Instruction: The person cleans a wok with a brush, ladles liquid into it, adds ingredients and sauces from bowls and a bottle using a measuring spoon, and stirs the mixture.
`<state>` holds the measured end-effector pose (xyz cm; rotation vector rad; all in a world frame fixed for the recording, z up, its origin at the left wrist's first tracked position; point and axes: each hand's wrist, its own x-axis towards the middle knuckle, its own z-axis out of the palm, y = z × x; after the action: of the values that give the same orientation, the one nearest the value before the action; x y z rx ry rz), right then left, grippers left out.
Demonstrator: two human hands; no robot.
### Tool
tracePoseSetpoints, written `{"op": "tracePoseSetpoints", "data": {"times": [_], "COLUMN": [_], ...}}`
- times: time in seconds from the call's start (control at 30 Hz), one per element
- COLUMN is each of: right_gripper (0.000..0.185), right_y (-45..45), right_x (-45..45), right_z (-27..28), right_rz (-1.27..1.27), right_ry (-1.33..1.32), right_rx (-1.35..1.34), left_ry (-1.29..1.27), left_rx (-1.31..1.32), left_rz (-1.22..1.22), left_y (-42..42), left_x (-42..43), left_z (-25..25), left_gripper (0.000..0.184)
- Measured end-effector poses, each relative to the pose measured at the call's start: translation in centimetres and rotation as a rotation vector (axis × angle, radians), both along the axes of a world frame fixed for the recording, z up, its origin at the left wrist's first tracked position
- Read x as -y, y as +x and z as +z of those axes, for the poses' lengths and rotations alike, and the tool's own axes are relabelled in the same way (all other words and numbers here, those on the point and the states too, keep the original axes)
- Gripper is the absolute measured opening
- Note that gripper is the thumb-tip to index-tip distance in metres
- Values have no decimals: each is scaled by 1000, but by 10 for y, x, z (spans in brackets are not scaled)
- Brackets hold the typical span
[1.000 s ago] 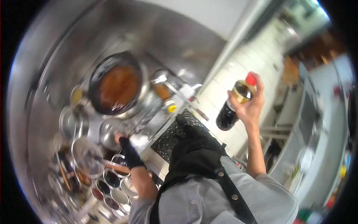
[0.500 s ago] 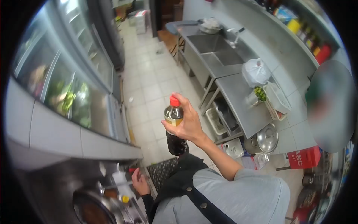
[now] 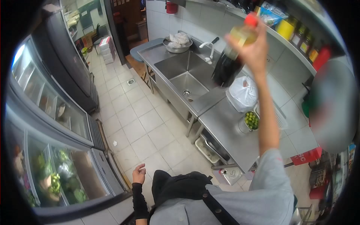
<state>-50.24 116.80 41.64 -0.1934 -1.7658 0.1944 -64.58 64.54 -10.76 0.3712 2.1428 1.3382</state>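
Note:
A clear bottle of dark sauce (image 3: 226,66) with a red cap and a yellow label is raised at the upper right, tilted. My right hand (image 3: 255,50) grips it near the neck, my arm stretched up towards the shelf. Behind the bottle, that wall shelf (image 3: 279,37) carries a yellow container (image 3: 285,29), several small bottles and a blue-and-white packet (image 3: 272,15). Low in the view, over the tiled floor, my left hand (image 3: 138,173) hangs with nothing in it, its fingers loosely bent and apart.
A steel sink (image 3: 187,80) stands ahead, with a metal bowl (image 3: 177,47) of bagged items beside it. On the steel table (image 3: 225,131) are a white plastic bag (image 3: 242,93) and a container of green fruit (image 3: 251,120). Glass-door fridges (image 3: 56,150) line the left.
My right hand has carried the bottle up and right, from over the floor to the shelf. My view has turned towards the sink. My left hand has left the stove area.

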Motion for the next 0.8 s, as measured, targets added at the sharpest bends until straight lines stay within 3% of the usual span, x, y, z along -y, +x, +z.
{"op": "tracePoseSetpoints", "data": {"times": [0.07, 0.1, 0.13, 0.2, 0.23, 0.3, 0.43, 0.63, 0.8], "right_gripper": [91, 63, 88, 92, 64, 94, 89, 88, 82], "right_y": [-19, -38, -45, -68, -85, -93, -112, -112, -117], "right_x": [-45, -61, -78, -132, -160, -230, -344, -504, -644], "right_z": [59, 85, 105, 141, 157, 182, 194, 209, 220], "right_rz": [-180, -124, -229, -226, -297, -717, -805, -1085, -969], "right_ry": [20, 164, 15, 220, 451, 501, 354, 211, 318], "right_rx": [0, -147, -121, -248, -429, -291, -232, -171, -126], "left_ry": [-62, -55, -50, -43, -37, -23, -62, 10, 23], "left_rx": [69, 97, 130, 180, 204, 258, 140, 308, 598], "left_rz": [-85, -70, -57, -18, 17, 107, 147, 344, 608], "left_y": [-40, -60, -79, -119, -144, -184, -238, -209, -112], "left_x": [-6, -10, -12, -15, -18, -27, -56, -58, -71], "left_z": [-16, -21, -25, -32, -39, -53, -54, -55, -70], "left_gripper": [34, 34, 34, 34, 33, 33, 34, 33, 34]}}
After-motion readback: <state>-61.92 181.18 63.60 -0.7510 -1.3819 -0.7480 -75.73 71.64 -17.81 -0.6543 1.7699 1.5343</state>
